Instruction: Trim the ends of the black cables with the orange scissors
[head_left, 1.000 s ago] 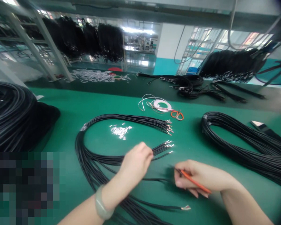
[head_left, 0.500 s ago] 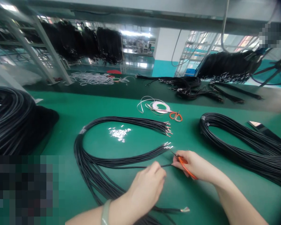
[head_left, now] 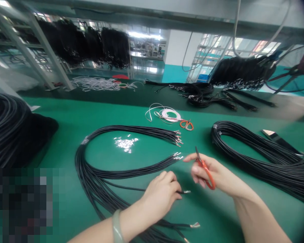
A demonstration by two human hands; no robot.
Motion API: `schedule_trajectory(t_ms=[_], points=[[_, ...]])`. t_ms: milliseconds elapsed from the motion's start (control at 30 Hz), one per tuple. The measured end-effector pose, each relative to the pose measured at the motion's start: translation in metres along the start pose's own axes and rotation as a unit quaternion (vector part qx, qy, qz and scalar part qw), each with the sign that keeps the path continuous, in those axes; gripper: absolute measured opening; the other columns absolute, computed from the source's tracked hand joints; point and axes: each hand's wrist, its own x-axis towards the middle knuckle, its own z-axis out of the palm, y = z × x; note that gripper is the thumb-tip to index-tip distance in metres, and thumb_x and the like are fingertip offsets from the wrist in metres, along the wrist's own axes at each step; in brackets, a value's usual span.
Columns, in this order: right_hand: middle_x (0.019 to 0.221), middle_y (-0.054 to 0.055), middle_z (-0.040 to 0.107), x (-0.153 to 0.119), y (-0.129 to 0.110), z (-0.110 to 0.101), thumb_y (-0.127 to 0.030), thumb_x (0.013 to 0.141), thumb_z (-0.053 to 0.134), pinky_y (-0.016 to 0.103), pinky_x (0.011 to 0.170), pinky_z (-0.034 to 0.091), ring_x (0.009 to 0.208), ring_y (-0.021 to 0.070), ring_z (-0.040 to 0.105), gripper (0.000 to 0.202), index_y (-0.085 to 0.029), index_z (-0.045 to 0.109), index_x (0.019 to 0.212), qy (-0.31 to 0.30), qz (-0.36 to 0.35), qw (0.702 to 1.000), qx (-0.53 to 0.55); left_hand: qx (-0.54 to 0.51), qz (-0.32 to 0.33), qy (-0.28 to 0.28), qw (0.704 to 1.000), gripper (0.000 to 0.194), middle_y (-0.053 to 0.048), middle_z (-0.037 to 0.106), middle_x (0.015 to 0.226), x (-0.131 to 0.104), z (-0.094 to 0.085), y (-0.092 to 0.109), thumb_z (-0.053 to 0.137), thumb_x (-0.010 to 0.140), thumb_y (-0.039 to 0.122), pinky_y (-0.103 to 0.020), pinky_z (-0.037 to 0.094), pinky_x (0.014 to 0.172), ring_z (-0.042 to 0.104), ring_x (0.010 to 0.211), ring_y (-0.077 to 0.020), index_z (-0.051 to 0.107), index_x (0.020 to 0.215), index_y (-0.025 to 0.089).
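My left hand (head_left: pixel 163 192) is closed round one black cable (head_left: pixel 182 192), whose pale stripped end sticks out to the right of the fingers. My right hand (head_left: pixel 205 170) holds orange-handled scissors (head_left: pixel 208 175), blades pointing up, with its index finger stretched out to the left near several cable tips. A looped bundle of black cables (head_left: pixel 82 162) lies on the green table (head_left: pixel 73 114), and its bare ends (head_left: pixel 177 156) point right. Inside the loop lies a small pile of white pieces (head_left: pixel 125 144). Another cable end with coloured wires (head_left: pixel 195 225) rests below my left hand.
Behind the bundle are a white tape roll (head_left: pixel 171 115) and a second pair of orange scissors (head_left: pixel 186 125). A coiled cable bundle (head_left: pixel 248 148) lies at right, a large black coil (head_left: pixel 10 131) at left. More cables (head_left: pixel 200 91) and white strips (head_left: pixel 96 83) lie farther back.
My right hand has come away from the cable, its index finger now extended and the scissors turned upward. My left hand has lowered slightly with the cable, whose pale end now shows.
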Motion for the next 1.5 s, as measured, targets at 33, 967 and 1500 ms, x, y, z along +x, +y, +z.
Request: schedule_trajectory(t_ms=[33, 967, 1500], points=[[0.073, -0.001, 0.063, 0.000, 0.000, -0.002, -0.040, 0.092, 0.058, 0.020, 0.049, 0.043, 0.055, 0.0099, 0.056, 0.031, -0.021, 0.047, 0.114, -0.016, 0.003, 1.000, 0.017, 0.002, 0.000, 0.001, 1.000, 0.008, -0.006, 0.063, 0.094, 0.000, 0.001, 0.001, 0.058, 0.089, 0.021, -0.036, 0.047, 0.078, 0.056, 0.090, -0.0237, 0.065, 0.090, 0.017], [0.085, 0.001, 0.064, -0.002, -0.007, 0.048, -0.037, 0.096, 0.045, 0.025, 0.062, 0.042, 0.069, 0.0172, 0.057, 0.012, -0.025, 0.049, 0.097, 0.024, -0.048, 0.943, -0.327, -0.477, -0.180, 0.185, 0.840, 0.012, -0.002, 0.060, 0.086, 0.006, -0.028, 0.000, 0.073, 0.076, 0.025, -0.021, 0.052, 0.058, 0.057, 0.060, -0.0080, 0.075, 0.081, 0.014], [0.078, 0.001, 0.061, 0.005, 0.006, 0.048, -0.030, 0.096, 0.044, 0.023, 0.057, 0.041, 0.061, 0.0152, 0.053, 0.011, -0.024, 0.047, 0.087, 0.043, -0.073, 0.901, -0.426, -0.453, -0.185, 0.163, 0.857, 0.016, -0.003, 0.058, 0.084, 0.005, -0.025, -0.002, 0.071, 0.077, 0.030, -0.021, 0.054, 0.057, 0.058, 0.063, -0.0100, 0.073, 0.077, 0.013]])
